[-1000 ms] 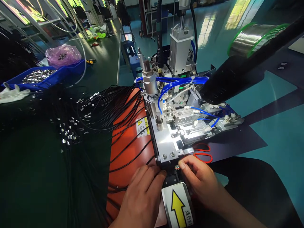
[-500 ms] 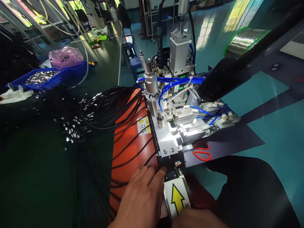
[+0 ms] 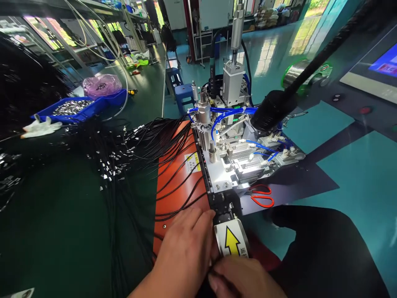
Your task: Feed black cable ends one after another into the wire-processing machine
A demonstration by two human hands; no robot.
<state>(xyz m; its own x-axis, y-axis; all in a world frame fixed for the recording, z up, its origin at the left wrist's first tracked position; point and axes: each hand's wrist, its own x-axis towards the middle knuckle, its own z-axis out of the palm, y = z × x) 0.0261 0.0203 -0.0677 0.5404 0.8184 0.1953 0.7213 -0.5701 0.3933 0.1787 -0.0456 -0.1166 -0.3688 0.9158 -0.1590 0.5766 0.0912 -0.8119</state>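
Observation:
My left hand (image 3: 186,242) lies over the near end of the orange-red machine panel (image 3: 186,186), fingers bent together with their tips at the black track (image 3: 221,207). Black cables (image 3: 176,182) cross the panel into this track, and one runs up to the left fingers. What those fingers pinch is hidden. My right hand (image 3: 248,275) is curled closed just below, against the left palm, beside a white plate with a yellow arrow (image 3: 231,238). Something dark shows at its fingertips, too unclear to name. Above both hands stands the metal machine (image 3: 228,165) with cylinders and blue tubes.
Red-handled scissors (image 3: 262,196) lie right of the track. A black hose (image 3: 276,109) slants in from the upper right, near a wire spool (image 3: 297,74). On the dark green table are cable bundles, a blue bin (image 3: 62,111) of metal parts and a white glove (image 3: 41,126).
My right hand has come up and left to meet my left hand. The left fingers stay at the track. The camera view has tilted up slightly.

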